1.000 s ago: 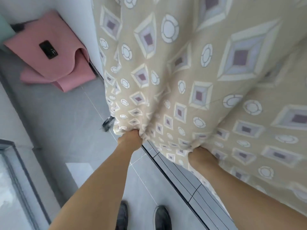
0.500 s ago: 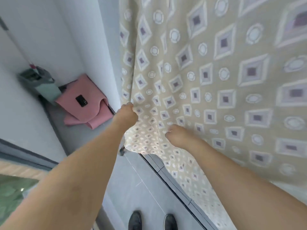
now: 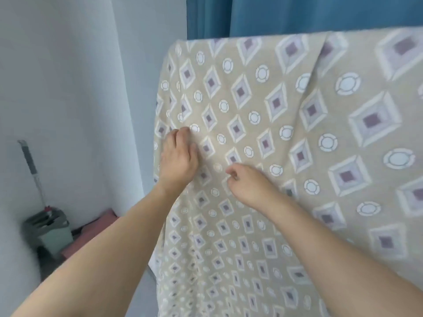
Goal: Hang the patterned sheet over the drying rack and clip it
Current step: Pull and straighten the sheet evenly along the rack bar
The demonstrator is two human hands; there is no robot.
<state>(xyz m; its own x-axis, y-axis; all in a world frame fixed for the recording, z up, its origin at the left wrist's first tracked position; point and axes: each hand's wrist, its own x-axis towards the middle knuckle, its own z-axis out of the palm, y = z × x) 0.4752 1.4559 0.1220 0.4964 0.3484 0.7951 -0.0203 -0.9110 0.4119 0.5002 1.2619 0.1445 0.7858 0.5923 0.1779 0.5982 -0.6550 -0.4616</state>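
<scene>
Left hand (image 3: pixel 177 157): laid against the patterned sheet (image 3: pixel 286 138) near its left edge, fingers bent with the tips on the cloth; whether they pinch a fold cannot be told. Forearm bare, reaching up from lower left.

Right hand (image 3: pixel 248 185): just right of and slightly below the left hand, the two close but not touching. Fingers curled inward at the cloth; whether any fabric is caught between them cannot be told. Forearm bare, entering from lower right.

Patterned sheet: beige, printed with purple-centred diamonds and white rings. Draped over a straight horizontal support along its top edge, the support itself hidden beneath the cloth; the sheet hangs down and fills the right and lower middle of the view, with soft folds below the hands.

Blue curtain (image 3: pixel 309 14): behind and above the sheet's top edge.

White wall (image 3: pixel 68 88): to the left.

Mop (image 3: pixel 32 165): handle leaning at the wall, lower left, standing in a grey-green bucket (image 3: pixel 49 229).

Pink cloth (image 3: pixel 91 229): on the floor beside the bucket, partly hidden by the left forearm.
</scene>
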